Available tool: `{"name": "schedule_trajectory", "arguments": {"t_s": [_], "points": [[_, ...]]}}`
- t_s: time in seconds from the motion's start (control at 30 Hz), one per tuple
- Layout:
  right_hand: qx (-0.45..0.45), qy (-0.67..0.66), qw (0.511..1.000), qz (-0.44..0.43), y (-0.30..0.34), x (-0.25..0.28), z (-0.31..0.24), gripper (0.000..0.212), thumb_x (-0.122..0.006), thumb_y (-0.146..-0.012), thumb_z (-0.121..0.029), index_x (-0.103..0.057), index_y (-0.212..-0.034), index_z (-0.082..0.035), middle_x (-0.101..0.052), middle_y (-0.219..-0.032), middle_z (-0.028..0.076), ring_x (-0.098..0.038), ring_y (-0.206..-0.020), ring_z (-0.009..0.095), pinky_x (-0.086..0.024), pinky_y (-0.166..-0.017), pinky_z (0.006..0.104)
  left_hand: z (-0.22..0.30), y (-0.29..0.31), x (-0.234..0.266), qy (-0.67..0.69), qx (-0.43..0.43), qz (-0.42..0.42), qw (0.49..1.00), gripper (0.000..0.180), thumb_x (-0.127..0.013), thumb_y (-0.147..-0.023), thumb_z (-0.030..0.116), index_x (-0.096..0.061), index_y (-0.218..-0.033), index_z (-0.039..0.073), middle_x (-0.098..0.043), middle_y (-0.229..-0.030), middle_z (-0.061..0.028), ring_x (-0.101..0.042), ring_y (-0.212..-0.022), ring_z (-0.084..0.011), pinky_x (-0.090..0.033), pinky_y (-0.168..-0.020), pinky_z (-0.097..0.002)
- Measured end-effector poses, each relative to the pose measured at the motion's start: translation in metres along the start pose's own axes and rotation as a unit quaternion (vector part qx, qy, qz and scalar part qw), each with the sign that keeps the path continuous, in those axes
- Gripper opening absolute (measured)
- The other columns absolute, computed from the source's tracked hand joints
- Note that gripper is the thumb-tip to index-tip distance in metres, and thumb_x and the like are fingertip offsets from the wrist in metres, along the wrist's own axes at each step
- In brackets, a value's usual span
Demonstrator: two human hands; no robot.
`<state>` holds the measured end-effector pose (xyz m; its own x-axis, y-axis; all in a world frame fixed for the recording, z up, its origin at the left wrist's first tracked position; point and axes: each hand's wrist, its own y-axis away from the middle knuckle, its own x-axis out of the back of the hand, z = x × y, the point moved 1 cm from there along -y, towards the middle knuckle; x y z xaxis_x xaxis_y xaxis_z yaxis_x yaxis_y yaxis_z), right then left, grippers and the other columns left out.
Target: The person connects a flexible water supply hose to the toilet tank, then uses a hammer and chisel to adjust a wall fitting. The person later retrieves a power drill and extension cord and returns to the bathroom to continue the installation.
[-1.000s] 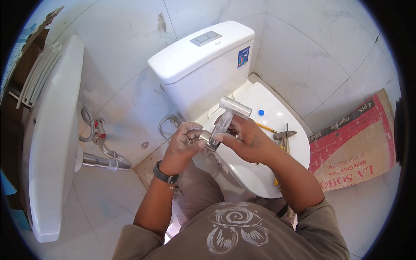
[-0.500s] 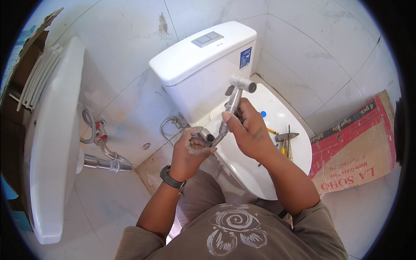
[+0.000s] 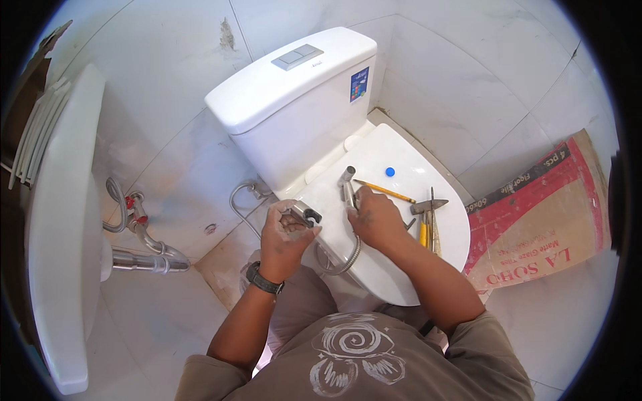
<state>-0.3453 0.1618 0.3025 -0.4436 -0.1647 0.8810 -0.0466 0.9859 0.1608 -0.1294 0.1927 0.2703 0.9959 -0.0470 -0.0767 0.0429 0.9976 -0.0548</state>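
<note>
In my left hand (image 3: 284,240), pinched between thumb and fingers, is a chrome sprayer holder (image 3: 309,214) with a C-shaped opening. It sits just off the left edge of the closed white toilet lid (image 3: 371,277). My right hand (image 3: 380,217) has its fingers round the handle of a chrome bidet sprayer (image 3: 348,179), low over the lid with the spray head up. From the handle a metal hose (image 3: 352,256) curves down past the lid's edge. Right of that hand lie a pencil (image 3: 391,192), a blue cap (image 3: 390,172), a hammer (image 3: 430,206) and yellow-handled tools (image 3: 423,235).
The toilet tank (image 3: 294,100) stands at the far side against tiled walls. At left are a white basin (image 3: 63,234), a red-marked valve (image 3: 138,208) and a chrome drain pipe (image 3: 150,262). A torn cardboard sheet (image 3: 535,234) leans at right.
My right hand has lowered the sprayer away from the holder, down toward the lid. The hose has swung clear, and the holder's opening shows. My left hand keeps its hold.
</note>
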Motion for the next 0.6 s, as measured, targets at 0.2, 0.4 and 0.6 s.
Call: {"name": "schedule_trajectory", "arguments": {"t_s": [0.2, 0.4, 0.6], "points": [[0.054, 0.003, 0.998, 0.029, -0.004, -0.015, -0.013, 0.032, -0.064, -0.091, -0.016, -0.052, -0.117, 0.0, -0.068, -0.103, 0.023, -0.071, -0.09, 0.042, -0.057, -0.078, 0.0534, -0.019, 0.011, -0.026, -0.02, 0.012, -0.031, 0.999, 0.062, -0.082, -0.082, 0.0, -0.046, -0.133, 0.0, -0.068, -0.109, -0.0106, -0.068, -0.1, -0.0175, -0.056, -0.091, -0.0342], [0.077, 0.014, 0.994, 0.076, -0.005, -0.019, -0.002, 0.029, -0.065, -0.09, -0.013, -0.06, -0.117, -0.004, -0.067, -0.109, 0.018, -0.068, -0.097, 0.04, -0.056, -0.083, 0.0499, -0.021, 0.011, -0.028, -0.183, -0.082, -0.002, 0.98, 0.057, -0.08, -0.084, 0.004, -0.052, -0.132, -0.003, -0.066, -0.114, -0.0167, -0.07, -0.102, -0.024, -0.058, -0.089, -0.0355], [0.065, 0.187, 0.974, 0.114, -0.028, 0.006, 0.064, 0.02, -0.065, -0.091, -0.01, -0.068, -0.11, -0.006, -0.067, -0.106, 0.014, -0.065, -0.101, 0.035, -0.054, -0.086, 0.0455, -0.022, 0.006, -0.029, -0.159, -0.086, -0.027, 0.983, 0.059, -0.078, -0.086, 0.003, -0.05, -0.138, -0.004, -0.065, -0.119, -0.0173, -0.069, -0.107, -0.0249, -0.057, -0.094, -0.0378]]}}
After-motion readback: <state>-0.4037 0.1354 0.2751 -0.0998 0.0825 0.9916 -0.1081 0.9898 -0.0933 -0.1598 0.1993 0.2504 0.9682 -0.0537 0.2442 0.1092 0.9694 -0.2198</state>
